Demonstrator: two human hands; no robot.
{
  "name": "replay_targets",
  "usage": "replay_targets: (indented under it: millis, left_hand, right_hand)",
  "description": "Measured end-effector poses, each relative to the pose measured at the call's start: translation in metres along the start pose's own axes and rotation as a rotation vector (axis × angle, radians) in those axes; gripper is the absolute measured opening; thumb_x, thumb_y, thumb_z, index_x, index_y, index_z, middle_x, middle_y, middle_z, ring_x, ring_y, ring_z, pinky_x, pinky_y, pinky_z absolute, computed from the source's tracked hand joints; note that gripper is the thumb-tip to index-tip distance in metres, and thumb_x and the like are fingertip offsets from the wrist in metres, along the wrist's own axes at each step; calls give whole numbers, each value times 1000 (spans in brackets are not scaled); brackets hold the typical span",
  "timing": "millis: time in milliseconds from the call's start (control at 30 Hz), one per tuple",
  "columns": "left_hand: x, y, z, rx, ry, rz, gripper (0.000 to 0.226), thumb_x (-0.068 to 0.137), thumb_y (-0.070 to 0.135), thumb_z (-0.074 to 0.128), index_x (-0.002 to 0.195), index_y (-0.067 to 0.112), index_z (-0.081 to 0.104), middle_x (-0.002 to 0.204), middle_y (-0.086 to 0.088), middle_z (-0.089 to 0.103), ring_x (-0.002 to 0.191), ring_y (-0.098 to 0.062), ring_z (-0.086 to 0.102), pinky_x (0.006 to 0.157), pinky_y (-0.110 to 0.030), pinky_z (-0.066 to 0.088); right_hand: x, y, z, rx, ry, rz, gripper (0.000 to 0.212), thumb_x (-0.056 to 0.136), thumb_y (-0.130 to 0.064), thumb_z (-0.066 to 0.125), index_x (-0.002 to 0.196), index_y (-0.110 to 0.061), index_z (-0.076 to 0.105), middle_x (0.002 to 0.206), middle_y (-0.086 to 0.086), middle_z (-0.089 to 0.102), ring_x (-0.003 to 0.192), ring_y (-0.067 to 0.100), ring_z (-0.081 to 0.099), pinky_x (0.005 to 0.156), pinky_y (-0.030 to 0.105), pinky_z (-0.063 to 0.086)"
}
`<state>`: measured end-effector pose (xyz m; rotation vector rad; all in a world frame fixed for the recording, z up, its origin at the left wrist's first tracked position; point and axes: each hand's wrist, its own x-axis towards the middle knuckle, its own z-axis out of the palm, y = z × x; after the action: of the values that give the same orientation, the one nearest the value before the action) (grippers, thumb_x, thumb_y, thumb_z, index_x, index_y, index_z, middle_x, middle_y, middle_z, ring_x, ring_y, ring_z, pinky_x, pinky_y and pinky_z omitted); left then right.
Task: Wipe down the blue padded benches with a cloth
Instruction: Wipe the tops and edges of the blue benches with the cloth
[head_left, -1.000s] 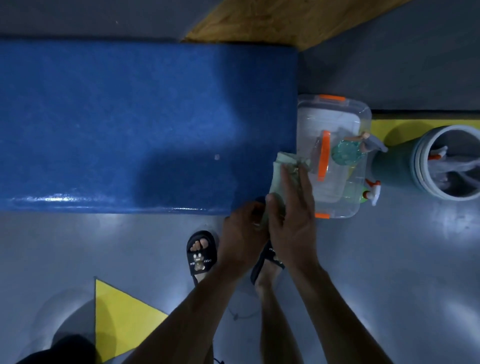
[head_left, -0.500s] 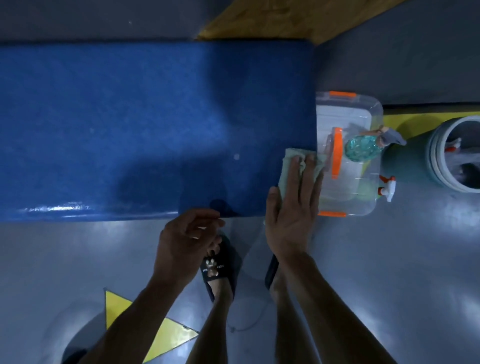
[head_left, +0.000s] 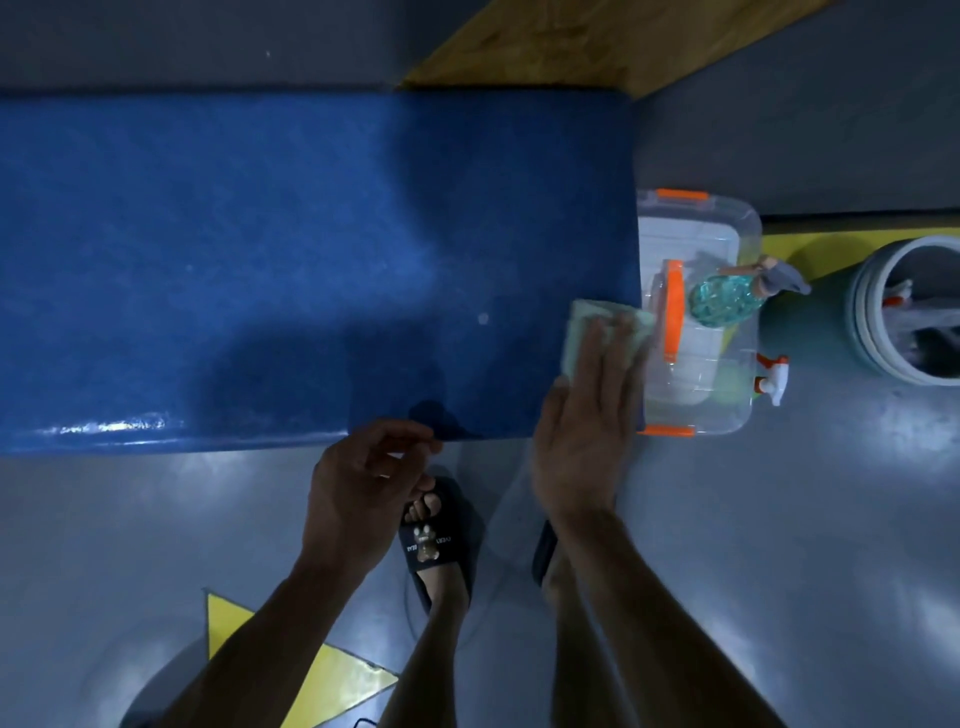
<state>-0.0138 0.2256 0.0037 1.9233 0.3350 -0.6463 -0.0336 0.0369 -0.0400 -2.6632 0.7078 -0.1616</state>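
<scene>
Under the flat, straight-fingered right hand (head_left: 584, 431) lies the cloth (head_left: 582, 332), pressed onto the bench (head_left: 260, 260).

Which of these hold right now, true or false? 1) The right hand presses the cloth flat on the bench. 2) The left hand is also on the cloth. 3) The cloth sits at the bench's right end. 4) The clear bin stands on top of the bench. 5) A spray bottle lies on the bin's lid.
1) True: the right hand lies with straight fingers on the cloth, which rests on the blue bench.
2) False: the left hand hangs loosely curled off the bench's near edge, holding nothing.
3) True.
4) False: the clear bin stands on the floor beside the bench's end.
5) True: a teal spray bottle lies there.
</scene>
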Motion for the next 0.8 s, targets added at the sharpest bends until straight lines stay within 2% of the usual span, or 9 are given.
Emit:
replay_targets:
  millis: [133, 267, 333, 433, 567, 600, 700, 800]
  left_hand:
    - [-3, -2, 0, 53, 23, 11, 20, 90, 4, 66, 93, 23, 71, 85, 7, 76, 63, -14, 72, 61, -34, 59]
    - [-2, 1, -7, 45, 32, 25, 18, 91, 7, 66, 91, 24, 71, 86, 8, 76, 64, -14, 72, 60, -32, 58]
    - [1, 2, -9, 31, 41, 20, 14, 91, 10, 68, 91, 24, 70, 85, 8, 76, 64, -14, 72, 59, -31, 58]
    - [6, 5, -10, 3, 52, 1, 11, 90, 11, 69, 91, 21, 71, 82, 8, 75, 64, -14, 72, 58, -27, 58]
    - [10, 6, -14, -14, 60, 15, 16, 92, 6, 65, 94, 21, 71, 85, 8, 76, 63, -14, 71, 58, -25, 57]
    - [10, 6, -15, -4, 65, 24, 17, 93, 5, 64, 94, 20, 70, 84, 8, 76, 63, -15, 71, 58, -27, 57]
    - [8, 5, -22, 43, 117, 45, 21, 91, 1, 60, 91, 19, 70, 78, 6, 74, 61, -15, 69, 59, -32, 57]
    - [7, 5, -31, 33, 172, 29, 20, 92, 1, 58, 90, 18, 69, 81, 5, 74, 61, -17, 67, 61, -36, 57]
  right_hand:
    - [-23, -55, 17, -22, -208, -348, 59, 97, -17, 46, 152, -9, 26, 162, 12, 12, 149, 34, 0, 120, 49, 15]
    - [-7, -24, 6, -81, -276, -532, 60, 95, -15, 49, 152, -9, 28, 161, 12, 17, 149, 35, 8, 117, 51, 21]
    - [7, 12, -11, -120, -224, -494, 58, 96, -13, 47, 151, -9, 29, 160, 12, 19, 148, 34, 11, 115, 52, 24]
    - [17, 37, -26, -127, -151, -330, 56, 98, -12, 43, 152, -7, 26, 160, 14, 16, 149, 34, 10, 118, 49, 21]
    - [7, -18, -2, -91, -61, -57, 55, 97, -13, 41, 151, -4, 28, 160, 16, 18, 148, 37, 7, 118, 50, 18]
    - [1, -41, 8, -66, -72, -73, 55, 97, -14, 42, 150, -4, 29, 159, 15, 19, 148, 38, 5, 118, 51, 17]
    - [-15, -95, 29, -19, -167, -304, 58, 97, -19, 49, 151, -8, 30, 160, 12, 19, 149, 36, 3, 118, 51, 16]
    - [-12, -90, 25, -39, -269, -487, 54, 102, -24, 40, 153, -11, 25, 161, 10, 13, 149, 34, 1, 119, 49, 14]
